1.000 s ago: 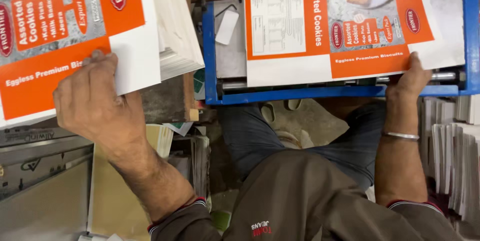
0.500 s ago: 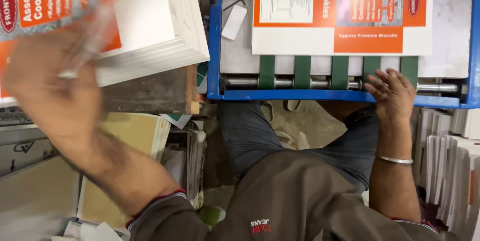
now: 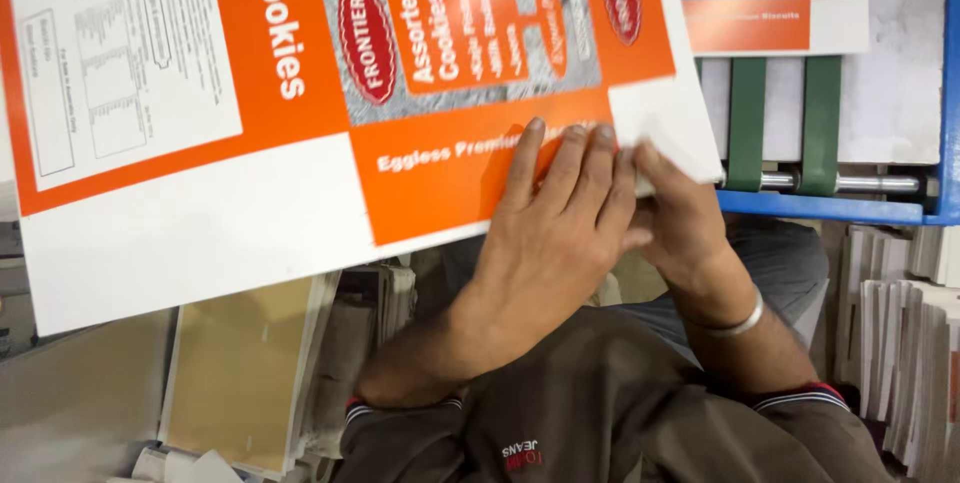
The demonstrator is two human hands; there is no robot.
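Note:
A large flat carton sheet [image 3: 250, 213], printed orange and white with a grey picture, fills the upper left and middle of the view. My left hand [image 3: 560, 233] lies on its lower right part, fingers spread over the orange band. My right hand [image 3: 685, 228], with a metal bangle on the wrist, pinches the same sheet at its white lower right corner, touching my left hand. A second printed sheet [image 3: 780, 3] lies further off on the green belts [image 3: 745, 123] of a blue-framed machine table [image 3: 830, 208].
A metal roller [image 3: 870, 183] runs along the machine's near edge. Stacks of white sheets [image 3: 900, 343] stand on edge at the right. Yellowish boards [image 3: 240, 373] and more stacked sheets [image 3: 385, 303] lie at lower left. My lap fills the bottom middle.
My left hand has swung a sheet from the stack on the left across to the middle. My right hand left the machine's edge and took the sheet's corner. The other sheet sits further up the belts.

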